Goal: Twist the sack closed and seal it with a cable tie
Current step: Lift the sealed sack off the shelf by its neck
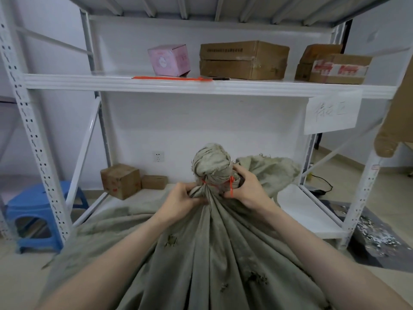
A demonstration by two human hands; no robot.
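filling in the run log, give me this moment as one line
step: sealing | sack: neck twisted | tie: round neck | left hand: grips neck | right hand: pinches tie tail | spare ties: on shelf

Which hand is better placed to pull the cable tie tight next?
Probably the right hand: its fingers pinch the tie by its tail, while the left hand grips the sack just below it.

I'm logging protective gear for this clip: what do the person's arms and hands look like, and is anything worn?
Nothing worn shows. The left hand and right hand are bare, without gloves, and no ring is visible. The left forearm and right forearm are bare to the frame edge: no sleeve, watch or bracelet in view.
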